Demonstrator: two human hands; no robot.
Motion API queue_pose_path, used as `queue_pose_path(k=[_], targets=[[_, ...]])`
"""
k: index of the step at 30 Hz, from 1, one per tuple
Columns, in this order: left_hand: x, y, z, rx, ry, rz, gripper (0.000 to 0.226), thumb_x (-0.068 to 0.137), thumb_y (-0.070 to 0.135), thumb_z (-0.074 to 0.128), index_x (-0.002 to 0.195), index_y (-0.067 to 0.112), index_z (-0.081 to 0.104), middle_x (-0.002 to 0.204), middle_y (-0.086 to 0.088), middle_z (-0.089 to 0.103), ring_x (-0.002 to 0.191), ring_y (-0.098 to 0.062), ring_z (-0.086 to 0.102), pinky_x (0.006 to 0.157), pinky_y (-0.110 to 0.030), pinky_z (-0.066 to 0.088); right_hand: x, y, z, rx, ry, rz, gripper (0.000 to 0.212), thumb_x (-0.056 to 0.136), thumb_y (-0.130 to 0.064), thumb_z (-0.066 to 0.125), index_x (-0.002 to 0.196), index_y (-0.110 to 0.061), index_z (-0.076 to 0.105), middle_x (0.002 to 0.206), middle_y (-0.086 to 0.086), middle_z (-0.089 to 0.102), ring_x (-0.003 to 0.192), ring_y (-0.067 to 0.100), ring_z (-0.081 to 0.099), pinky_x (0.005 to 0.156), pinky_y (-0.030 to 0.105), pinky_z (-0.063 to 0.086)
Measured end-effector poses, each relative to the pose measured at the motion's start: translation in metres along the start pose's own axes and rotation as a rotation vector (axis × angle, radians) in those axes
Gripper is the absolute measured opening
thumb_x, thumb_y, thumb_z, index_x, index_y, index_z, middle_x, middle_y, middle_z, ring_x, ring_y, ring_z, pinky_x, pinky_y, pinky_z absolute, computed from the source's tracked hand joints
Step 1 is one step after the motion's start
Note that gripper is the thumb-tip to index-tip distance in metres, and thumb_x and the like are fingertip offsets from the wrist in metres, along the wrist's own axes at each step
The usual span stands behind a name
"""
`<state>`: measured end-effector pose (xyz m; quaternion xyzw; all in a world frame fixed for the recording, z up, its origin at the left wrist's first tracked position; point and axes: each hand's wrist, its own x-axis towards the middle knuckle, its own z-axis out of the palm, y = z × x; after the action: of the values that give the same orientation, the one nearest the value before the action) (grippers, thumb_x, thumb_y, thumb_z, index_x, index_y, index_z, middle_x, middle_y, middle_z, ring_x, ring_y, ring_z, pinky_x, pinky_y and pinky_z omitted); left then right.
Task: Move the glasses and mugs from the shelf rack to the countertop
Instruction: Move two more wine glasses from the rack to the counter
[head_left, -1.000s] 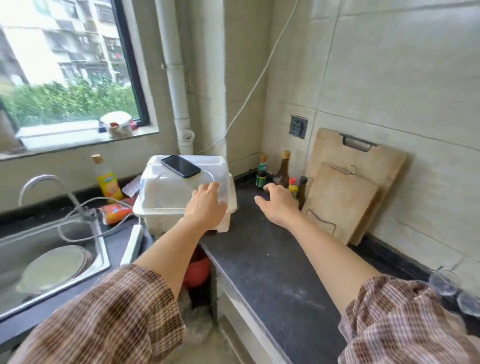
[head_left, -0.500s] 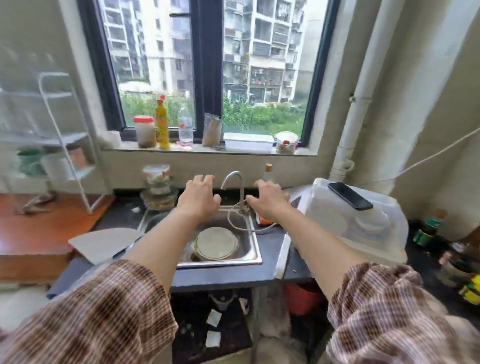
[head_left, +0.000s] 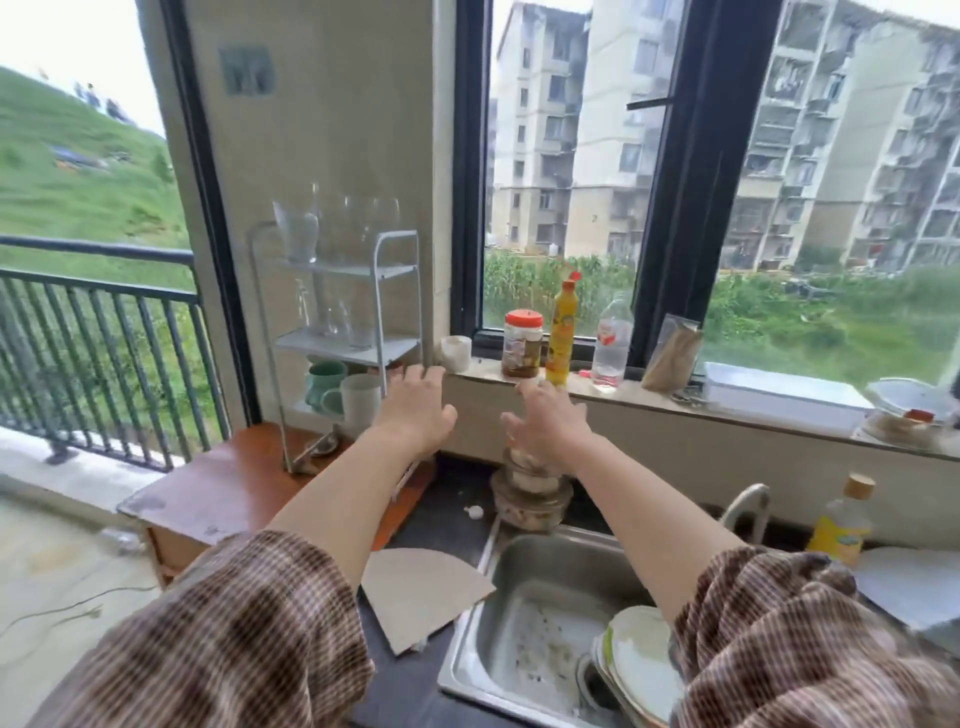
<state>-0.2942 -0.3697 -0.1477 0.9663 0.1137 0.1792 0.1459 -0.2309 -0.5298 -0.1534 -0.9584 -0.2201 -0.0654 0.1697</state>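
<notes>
Left of L hand (head_left: 418, 410), R hand (head_left: 550, 423): shelf rack (head_left: 343, 345) w/ glasses (head_left: 297, 234), mugs (head_left: 358, 400); hands spread, empty.

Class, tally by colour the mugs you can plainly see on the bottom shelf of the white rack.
Green mug: 1
White mug: 1
Total: 2
The left hand may hide more.

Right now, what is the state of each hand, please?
Left hand: open, fingers spread, holding nothing.
Right hand: open, fingers spread, holding nothing.
</notes>
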Motion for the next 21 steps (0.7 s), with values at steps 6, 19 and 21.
queue_pose_path(k=[6, 19, 21], targets=[[0.084, -0.07, -0.021, -0.017, 0.049, -0.058, 0.058, 0.088, 0.03, 0.051, 0.141, 0.013, 0.036, 0.141, -0.012, 0.04, 0.129, -0.031, 0.038, 0.105, -0.045, 0.037, 0.105, -0.056, 0.007, -0.039, -0.012, -0.078, 0.054, 0.093, -0.039, 0.048, 0.139, -0.012, 0.04, 0.14, 0.012, 0.044, 0.131, 0.033, 0.037, 0.103, 0.055, 0.033], [0.275, -0.185, -0.099, -0.021, 0.288, 0.05, 0.055, 0.09, 0.025, 0.047, 0.142, 0.014, 0.033, 0.145, -0.011, 0.037, 0.131, -0.028, 0.036, 0.103, -0.045, 0.038, 0.288, -0.16, -0.016, 0.103, 0.346, -0.222, 0.044, 0.093, -0.036, 0.048, 0.128, -0.01, 0.047, 0.123, 0.009, 0.054, 0.116, 0.027, 0.045, 0.091, 0.045, 0.036], [0.306, -0.196, -0.107, -0.033, 0.327, 0.127, 0.052, 0.091, 0.025, 0.046, 0.14, 0.014, 0.035, 0.143, -0.01, 0.038, 0.13, -0.027, 0.037, 0.1, -0.044, 0.04, 0.317, -0.173, -0.024, 0.131, 0.381, -0.194, 0.038, 0.092, -0.036, 0.048, 0.12, -0.011, 0.05, 0.119, 0.008, 0.055, 0.113, 0.027, 0.047, 0.087, 0.043, 0.036]])
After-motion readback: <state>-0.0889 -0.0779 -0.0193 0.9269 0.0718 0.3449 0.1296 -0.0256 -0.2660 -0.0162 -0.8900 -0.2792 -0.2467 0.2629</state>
